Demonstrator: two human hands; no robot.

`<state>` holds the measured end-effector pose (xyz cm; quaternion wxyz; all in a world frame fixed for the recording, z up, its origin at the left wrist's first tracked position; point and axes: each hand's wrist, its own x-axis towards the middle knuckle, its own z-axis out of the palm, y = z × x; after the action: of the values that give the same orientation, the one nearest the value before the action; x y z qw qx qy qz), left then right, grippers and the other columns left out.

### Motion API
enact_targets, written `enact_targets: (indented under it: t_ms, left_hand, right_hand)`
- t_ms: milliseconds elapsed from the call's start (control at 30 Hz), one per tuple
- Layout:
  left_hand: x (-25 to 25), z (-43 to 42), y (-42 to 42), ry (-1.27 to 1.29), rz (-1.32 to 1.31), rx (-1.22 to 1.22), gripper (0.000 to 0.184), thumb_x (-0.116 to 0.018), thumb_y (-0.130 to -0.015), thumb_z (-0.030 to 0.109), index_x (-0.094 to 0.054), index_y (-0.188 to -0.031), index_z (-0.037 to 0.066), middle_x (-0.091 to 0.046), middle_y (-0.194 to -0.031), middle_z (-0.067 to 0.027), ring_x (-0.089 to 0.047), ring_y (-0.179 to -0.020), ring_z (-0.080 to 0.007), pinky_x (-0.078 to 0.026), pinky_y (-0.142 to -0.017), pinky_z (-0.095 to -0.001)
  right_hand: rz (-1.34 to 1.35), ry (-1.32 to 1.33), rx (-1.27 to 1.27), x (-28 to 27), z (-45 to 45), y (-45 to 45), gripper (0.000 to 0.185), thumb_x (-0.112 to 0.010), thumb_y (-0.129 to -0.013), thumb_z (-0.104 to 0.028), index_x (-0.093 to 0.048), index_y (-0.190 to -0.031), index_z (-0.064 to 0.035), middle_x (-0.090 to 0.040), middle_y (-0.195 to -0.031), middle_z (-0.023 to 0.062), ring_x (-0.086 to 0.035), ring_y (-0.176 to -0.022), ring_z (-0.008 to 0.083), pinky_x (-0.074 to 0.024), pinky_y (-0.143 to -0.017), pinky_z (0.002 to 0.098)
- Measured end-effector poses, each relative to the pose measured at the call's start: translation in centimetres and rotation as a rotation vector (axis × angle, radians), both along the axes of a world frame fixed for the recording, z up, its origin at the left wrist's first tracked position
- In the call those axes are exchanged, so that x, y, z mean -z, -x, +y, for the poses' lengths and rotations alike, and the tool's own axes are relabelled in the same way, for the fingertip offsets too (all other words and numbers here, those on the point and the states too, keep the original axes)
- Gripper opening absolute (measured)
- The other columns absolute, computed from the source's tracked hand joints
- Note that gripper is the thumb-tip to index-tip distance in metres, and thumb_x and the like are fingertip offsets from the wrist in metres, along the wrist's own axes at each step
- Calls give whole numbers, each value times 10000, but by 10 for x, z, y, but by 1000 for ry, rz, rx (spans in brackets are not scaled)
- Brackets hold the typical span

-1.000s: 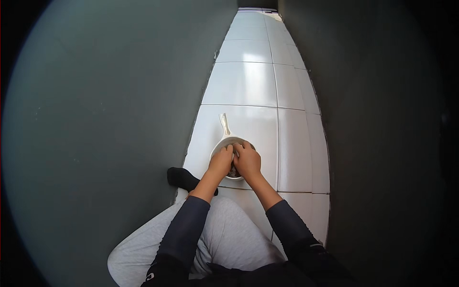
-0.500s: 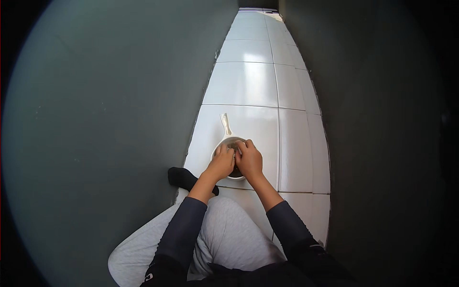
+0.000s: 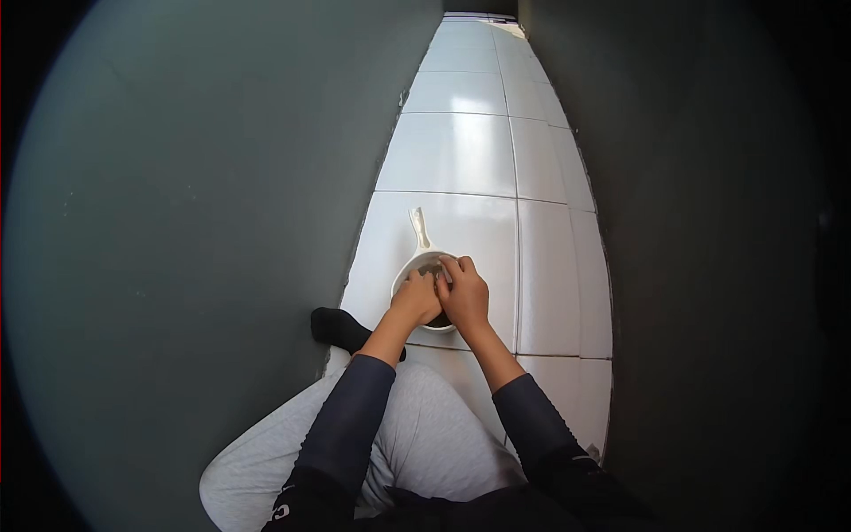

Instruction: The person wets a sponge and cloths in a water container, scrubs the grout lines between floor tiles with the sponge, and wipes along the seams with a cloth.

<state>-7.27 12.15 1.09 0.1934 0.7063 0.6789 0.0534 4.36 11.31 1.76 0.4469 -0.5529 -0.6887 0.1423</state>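
A white dipper [image 3: 406, 268] with a long handle sits on the tiled floor, its handle pointing away from me. Dark contents [image 3: 441, 320] show inside it, though I cannot tell whether they are liquid or solid. Both hands are over the bowl with fingers reaching down into it. My left hand [image 3: 417, 297] is closed, fingers curled down, at the left side of the bowl. At the right, my right hand [image 3: 464, 293] has bent fingers close to the left hand's. What lies between the fingers is hidden.
White glossy floor tiles [image 3: 443, 151] run ahead in a narrow strip between a dark grey wall [image 3: 222, 177] on the left and another wall [image 3: 700, 222] on the right. My foot in a black sock [image 3: 339, 329] and my grey-trousered leg [image 3: 425, 426] are near the dipper.
My left hand has shifted slightly right, and its fingers are curled in more. The right hand has moved only a little. The dipper stays in place.
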Motion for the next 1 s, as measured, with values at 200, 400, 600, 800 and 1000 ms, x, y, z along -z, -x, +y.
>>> enact_targets:
  t_ms: [200, 400, 600, 800, 1000]
  left_hand:
    - [-12, -4, 3, -48, -217, -16, 318, -557, -833, 156, -540, -1120, 18, -586, -1027, -226, -571, -1001, -403, -470, -828, -476]
    - [-10, -4, 9, -178, -161, 97, 283, -576, -777, 31, -598, -1059, 37, -593, -986, -207, -560, -981, -385, -470, -835, -446]
    - [6, -4, 7, -291, -53, 252, 263, -535, -787, -2, -626, -1030, 34, -607, -997, -199, -584, -956, -372, -474, -835, -442]
    - [-4, -1, 2, -114, -191, 137, 222, -496, -833, 60, -625, -1006, 5, -642, -938, -240, -628, -880, -392, -493, -776, -475]
    - [-1, -1, -1, -160, -173, 129, 208, -499, -845, 125, -654, -943, 26, -657, -885, -218, -638, -826, -387, -506, -743, -469]
  right_hand:
    - [15, -12, -19, 0, 1, 1, 260, -603, -776, -114, -633, -1032, -78, -561, -880, 129, -616, -696, 311, -510, -604, 393]
    - [22, -6, -6, 1, 1, 0, 257, -626, -773, -120, -636, -1028, -91, -570, -883, 111, -613, -673, 285, -503, -603, 370]
    - [31, -13, 9, 0, 0, 1, 252, -621, -777, -122, -638, -1027, -86, -570, -881, 110, -615, -686, 284, -503, -610, 369]
    - [39, -18, -2, -1, 0, 0, 253, -597, -785, -118, -637, -1032, -76, -564, -891, 126, -614, -681, 310, -509, -601, 390]
    - [50, 1, -5, -1, -1, 0, 231, -592, -801, -122, -632, -1022, -69, -564, -902, 130, -613, -677, 311, -509, -599, 387]
